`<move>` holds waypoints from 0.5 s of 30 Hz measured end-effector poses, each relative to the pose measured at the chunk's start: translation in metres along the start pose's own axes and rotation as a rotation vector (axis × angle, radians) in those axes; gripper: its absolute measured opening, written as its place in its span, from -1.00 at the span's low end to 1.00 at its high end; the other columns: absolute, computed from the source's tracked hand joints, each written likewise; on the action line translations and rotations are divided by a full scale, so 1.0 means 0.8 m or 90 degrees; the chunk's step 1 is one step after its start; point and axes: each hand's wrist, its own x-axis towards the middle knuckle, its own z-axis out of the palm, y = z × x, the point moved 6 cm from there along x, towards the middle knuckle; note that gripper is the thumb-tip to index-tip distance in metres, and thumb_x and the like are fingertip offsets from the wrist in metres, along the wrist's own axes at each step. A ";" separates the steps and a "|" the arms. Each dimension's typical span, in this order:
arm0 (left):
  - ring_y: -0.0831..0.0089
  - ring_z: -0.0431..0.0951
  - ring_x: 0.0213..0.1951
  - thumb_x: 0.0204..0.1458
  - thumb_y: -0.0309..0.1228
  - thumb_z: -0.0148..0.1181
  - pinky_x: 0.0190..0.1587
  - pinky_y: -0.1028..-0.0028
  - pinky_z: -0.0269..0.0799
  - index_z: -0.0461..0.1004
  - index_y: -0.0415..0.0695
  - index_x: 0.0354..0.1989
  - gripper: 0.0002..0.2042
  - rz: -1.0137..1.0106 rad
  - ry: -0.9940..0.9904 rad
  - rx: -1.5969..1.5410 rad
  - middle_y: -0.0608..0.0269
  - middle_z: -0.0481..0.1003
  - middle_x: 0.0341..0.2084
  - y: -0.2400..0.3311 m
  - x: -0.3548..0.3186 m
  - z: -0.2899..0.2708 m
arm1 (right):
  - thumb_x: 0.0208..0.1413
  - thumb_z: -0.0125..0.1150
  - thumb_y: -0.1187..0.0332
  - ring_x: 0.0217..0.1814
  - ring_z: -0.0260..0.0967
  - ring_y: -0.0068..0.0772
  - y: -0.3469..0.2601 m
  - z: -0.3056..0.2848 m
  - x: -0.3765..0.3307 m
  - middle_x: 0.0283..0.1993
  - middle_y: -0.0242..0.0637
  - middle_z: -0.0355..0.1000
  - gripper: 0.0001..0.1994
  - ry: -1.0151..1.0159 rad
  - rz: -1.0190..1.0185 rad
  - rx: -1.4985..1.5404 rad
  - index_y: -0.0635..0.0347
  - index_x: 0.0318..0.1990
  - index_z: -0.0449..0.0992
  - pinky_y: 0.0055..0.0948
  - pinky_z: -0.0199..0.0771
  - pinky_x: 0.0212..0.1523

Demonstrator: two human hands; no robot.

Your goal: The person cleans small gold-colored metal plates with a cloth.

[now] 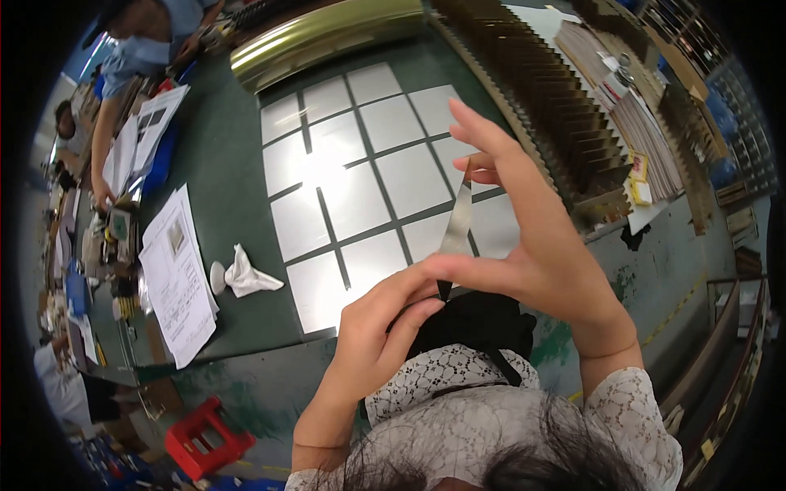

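Note:
In front of my chest, my two hands hold a thin silvery metal plate [458, 221], tilted so that only a narrow, tapering sliver shows. My right hand [544, 237] spans it, thumb by the near end and curled fingers at the far end. At the near, dark end my left hand [381, 331] is closed, its thumb and fingers pinching there; the exact contact is partly hidden. Beyond my hands, rows of flat silvery square plates [403, 165] lie on the dark green tabletop [225, 164], with bright glare on some of them.
A gold-coloured roll [327, 41] lies along the far side. A slotted brown rack [548, 98] stands at the right. Printed papers [176, 278] and a crumpled white cloth [248, 274] lie at the left. Another person [139, 57] sits at far left. A red stool [209, 438] stands below.

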 end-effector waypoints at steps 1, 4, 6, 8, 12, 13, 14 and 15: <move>0.36 0.55 -0.12 0.04 -0.63 0.15 -0.09 0.50 0.46 0.35 -0.34 0.07 -0.63 -0.060 0.020 -0.028 -0.01 0.50 -0.10 -0.010 -0.006 -0.002 | -0.20 0.49 0.29 0.17 0.22 -0.34 0.004 0.008 0.002 0.29 -0.13 0.15 -0.07 -0.026 0.028 0.001 0.22 0.34 0.05 -0.36 0.18 0.20; 0.45 0.55 -0.19 0.09 -0.62 0.10 -0.12 0.54 0.45 0.33 -0.37 0.09 -0.64 -0.105 0.064 -0.077 0.03 0.53 -0.20 -0.024 -0.013 -0.001 | -0.15 0.47 0.25 0.14 0.24 -0.36 0.020 0.030 0.005 0.27 -0.12 0.18 -0.10 -0.054 0.052 -0.013 0.22 0.34 0.05 -0.36 0.20 0.19; 0.47 0.54 -0.19 0.14 -0.60 0.06 -0.10 0.55 0.44 0.29 -0.37 0.12 -0.64 -0.193 0.154 -0.269 0.08 0.53 -0.20 -0.050 -0.021 0.000 | -0.07 0.40 0.26 0.12 0.25 -0.39 0.026 0.033 0.009 0.27 -0.12 0.19 -0.16 -0.041 0.050 -0.014 0.23 0.34 0.06 -0.38 0.22 0.16; 0.48 0.53 -0.15 0.16 -0.59 0.02 -0.06 0.53 0.45 0.27 -0.38 0.13 -0.65 -0.206 0.163 -0.291 0.10 0.51 -0.14 -0.067 -0.025 -0.010 | 0.10 0.23 0.28 0.09 0.29 -0.45 0.041 0.031 0.010 0.20 -0.12 0.27 -0.34 0.009 0.082 0.083 0.28 0.31 0.10 -0.44 0.27 0.11; 0.45 0.55 -0.13 0.15 -0.61 0.01 -0.06 0.47 0.51 0.27 -0.38 0.11 -0.66 -0.271 0.171 -0.451 0.06 0.51 -0.14 -0.083 -0.027 -0.029 | 0.28 -0.07 0.36 -0.03 0.37 -0.53 0.064 0.026 0.001 -0.02 -0.16 0.45 -0.60 0.056 0.213 0.301 0.36 0.22 0.23 -0.53 0.34 0.04; 0.43 0.55 -0.14 0.15 -0.60 0.02 -0.06 0.48 0.51 0.28 -0.38 0.12 -0.66 -0.286 0.151 -0.479 0.06 0.52 -0.14 -0.089 -0.028 -0.030 | 0.30 -0.13 0.37 -0.12 0.41 -0.54 0.075 0.030 -0.006 -0.14 -0.20 0.51 -0.64 0.072 0.238 0.323 0.38 0.16 0.32 -0.55 0.37 0.00; 0.42 0.56 -0.15 0.15 -0.60 0.02 -0.06 0.49 0.50 0.28 -0.37 0.12 -0.65 -0.301 0.130 -0.508 0.05 0.52 -0.14 -0.094 -0.029 -0.031 | 0.30 -0.13 0.37 -0.12 0.41 -0.54 0.081 0.030 -0.011 -0.14 -0.20 0.51 -0.64 0.068 0.242 0.323 0.38 0.16 0.32 -0.55 0.37 0.00; 0.40 0.57 -0.15 0.14 -0.60 0.02 -0.09 0.49 0.52 0.28 -0.38 0.11 -0.65 -0.302 0.118 -0.532 0.04 0.51 -0.12 -0.096 -0.028 -0.032 | 0.30 -0.14 0.37 -0.14 0.41 -0.56 0.088 0.031 -0.017 -0.14 -0.21 0.50 -0.65 0.045 0.273 0.344 0.38 0.15 0.33 -0.56 0.38 -0.02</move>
